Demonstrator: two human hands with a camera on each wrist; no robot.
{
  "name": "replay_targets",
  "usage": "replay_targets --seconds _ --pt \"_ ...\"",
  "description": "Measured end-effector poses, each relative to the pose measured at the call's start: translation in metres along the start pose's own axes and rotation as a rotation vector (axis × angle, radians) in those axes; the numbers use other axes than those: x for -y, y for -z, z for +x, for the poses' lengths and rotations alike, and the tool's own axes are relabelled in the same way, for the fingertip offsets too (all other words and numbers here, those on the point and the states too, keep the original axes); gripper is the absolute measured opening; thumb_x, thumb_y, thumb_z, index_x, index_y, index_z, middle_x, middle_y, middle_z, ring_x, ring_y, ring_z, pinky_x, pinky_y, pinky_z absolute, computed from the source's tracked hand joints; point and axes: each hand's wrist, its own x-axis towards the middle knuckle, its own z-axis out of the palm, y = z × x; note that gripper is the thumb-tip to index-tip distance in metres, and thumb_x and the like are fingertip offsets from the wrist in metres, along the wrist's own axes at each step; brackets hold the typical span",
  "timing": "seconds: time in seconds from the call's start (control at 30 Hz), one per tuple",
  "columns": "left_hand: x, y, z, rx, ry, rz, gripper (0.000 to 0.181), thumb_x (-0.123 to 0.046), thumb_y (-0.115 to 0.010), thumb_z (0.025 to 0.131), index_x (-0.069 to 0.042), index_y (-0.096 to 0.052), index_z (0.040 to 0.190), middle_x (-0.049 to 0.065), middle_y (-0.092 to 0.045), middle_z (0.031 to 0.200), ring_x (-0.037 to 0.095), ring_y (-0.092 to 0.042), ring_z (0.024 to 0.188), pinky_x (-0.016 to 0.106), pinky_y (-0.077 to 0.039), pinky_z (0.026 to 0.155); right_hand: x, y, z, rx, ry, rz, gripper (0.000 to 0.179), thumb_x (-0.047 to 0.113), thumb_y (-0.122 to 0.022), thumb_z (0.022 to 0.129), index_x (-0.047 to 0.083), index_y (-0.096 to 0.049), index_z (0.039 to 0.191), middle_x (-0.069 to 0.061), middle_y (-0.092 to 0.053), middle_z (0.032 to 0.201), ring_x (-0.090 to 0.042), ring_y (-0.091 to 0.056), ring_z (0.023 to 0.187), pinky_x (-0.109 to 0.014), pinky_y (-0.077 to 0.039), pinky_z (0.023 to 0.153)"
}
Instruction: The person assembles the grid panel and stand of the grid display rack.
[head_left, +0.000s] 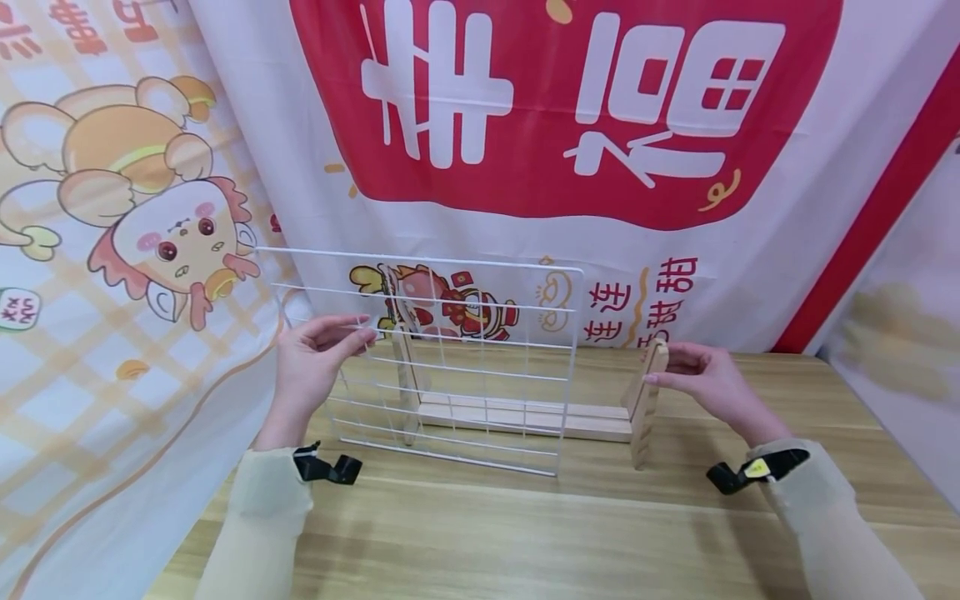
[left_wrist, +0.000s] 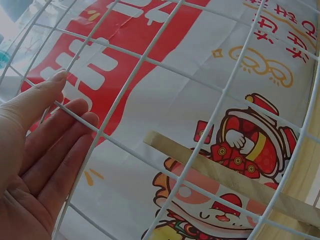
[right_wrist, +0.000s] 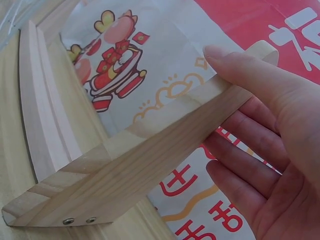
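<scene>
My left hand (head_left: 315,358) pinches a white wire grid panel (head_left: 483,339) near its left side, thumb in front and fingers behind the wires. The grid (left_wrist: 145,59) stands nearly upright, in front of a light wooden stand. That stand has two upright end boards joined by a grooved crossbar (head_left: 525,414). My right hand (head_left: 708,379) holds the top of the right end board (head_left: 648,404) between thumb and fingers. Two screw heads (right_wrist: 80,220) show low on this board (right_wrist: 150,150) in the right wrist view. The left end board (head_left: 406,387) shows through the grid.
The stand rests on a wood-grain table (head_left: 487,533). Behind it hangs a white cloth with a large red patch (head_left: 540,108) and printed figures. A checked cartoon cloth (head_left: 127,192) hangs on the left. Black camera straps (head_left: 326,465) circle both wrists.
</scene>
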Motion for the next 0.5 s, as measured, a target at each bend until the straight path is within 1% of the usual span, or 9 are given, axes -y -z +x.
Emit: replay_targets --seconds 0.13,0.27,0.5 --pt "0.000 -0.002 0.002 -0.002 -0.001 -0.011 0.027 -0.013 -0.082 0.089 0.001 -0.075 0.111 0.008 -0.077 0.095 0.018 -0.074 0.079 0.030 -0.062 0.073 0.001 0.000 0.000 -0.003 0.007 -0.003 0.066 0.042 -0.082 0.087 0.003 -0.061 0.136 -0.014 -0.070 0.121 -0.016 -0.068 0.102 -0.025 -0.057 0.084" --pt "-0.003 -0.006 0.003 -0.002 0.036 -0.032 0.028 -0.014 -0.083 0.088 0.002 -0.075 0.110 0.007 -0.077 0.093 0.018 -0.074 0.079 0.030 -0.062 0.072 0.002 0.000 -0.001 0.002 0.005 -0.002 0.067 0.041 -0.082 0.088 0.003 -0.060 0.137 -0.014 -0.069 0.123 -0.016 -0.068 0.103 -0.025 -0.057 0.085" --pt "-0.006 -0.014 0.005 0.031 0.076 -0.111 0.027 -0.006 -0.081 0.088 0.009 -0.071 0.108 0.009 -0.076 0.088 0.020 -0.075 0.077 0.033 -0.063 0.071 0.001 0.000 -0.002 -0.002 0.001 0.014 0.067 0.041 -0.082 0.087 0.003 -0.060 0.137 -0.014 -0.069 0.123 -0.016 -0.068 0.103 -0.025 -0.057 0.085"
